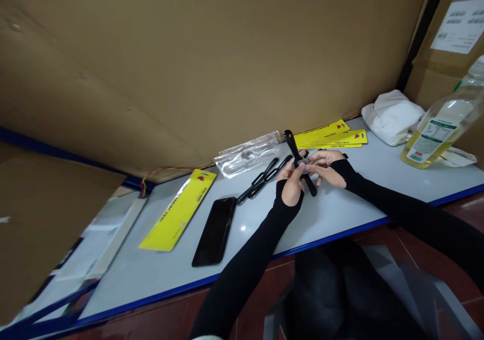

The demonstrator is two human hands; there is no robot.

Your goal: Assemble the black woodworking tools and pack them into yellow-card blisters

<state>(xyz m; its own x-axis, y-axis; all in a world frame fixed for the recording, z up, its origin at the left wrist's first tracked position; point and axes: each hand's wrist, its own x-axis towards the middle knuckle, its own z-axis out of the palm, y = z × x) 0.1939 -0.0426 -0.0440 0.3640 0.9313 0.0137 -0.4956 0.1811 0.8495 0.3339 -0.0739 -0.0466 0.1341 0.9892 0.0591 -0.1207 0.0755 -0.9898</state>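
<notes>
A black spokeshave [291, 141] with a handle at each end and a greyish middle is tilted up over the table. My left hand [292, 185] is closed around its middle, thumb on top. From the other side, the fingers of my right hand [325, 166] pinch at the same middle part; what they grip exactly is partly hidden. Left of my hands, black metal tool bodies with open loops [259, 179] lie on the table, looking like more spokeshaves. Behind them sit clear plastic blister shells [247, 156].
A yellow printed card [177, 211] and a black phone [214, 231] lie on the white table [159, 267] to the left. More yellow cards [325, 137] are behind my hands. At right stand a bottle of yellow liquid [434, 128] and a white cloth bundle [393, 116]. Cardboard [227, 63] walls the back.
</notes>
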